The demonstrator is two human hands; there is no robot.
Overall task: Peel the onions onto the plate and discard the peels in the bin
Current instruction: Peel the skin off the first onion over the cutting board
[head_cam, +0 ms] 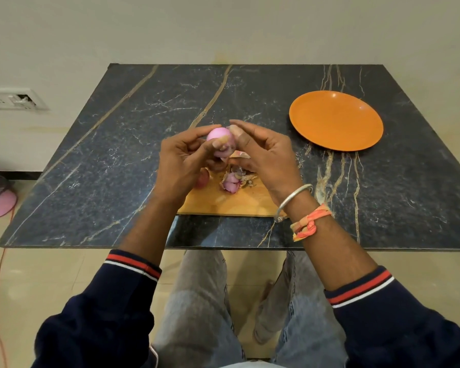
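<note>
I hold a small round onion (221,140) up in front of me, above the far edge of a light wooden cutting board (223,204). Its surface is smooth, glossy and pale pink, with the papery outer skin mostly off. My two hands meet around it. My left hand (182,158) grips it from the left and below, fingers curled behind it and thumb across its front. My right hand (263,155) closes in from the right, with thumb and forefinger pinching at the onion's upper right side, where a pale scrap of skin seems to cling, though motion blur hides the detail. Below my hands, on the board, lies a small heap of torn onion peels (233,181), pinkish purple mixed with dry tan flakes. A second, darker red onion (202,179) sits on the board's left part, half hidden under my left wrist. The board rests on a black marble table (112,155) streaked with white and tan veins. A round, shiny orange plate (336,120) sits on the table well to the right of the board, with nothing on it. My right wrist wears a silver bangle (294,200) and a knotted orange thread band (310,221). Both navy sleeves, cuffed in red and white, are pushed up my forearms.
</note>
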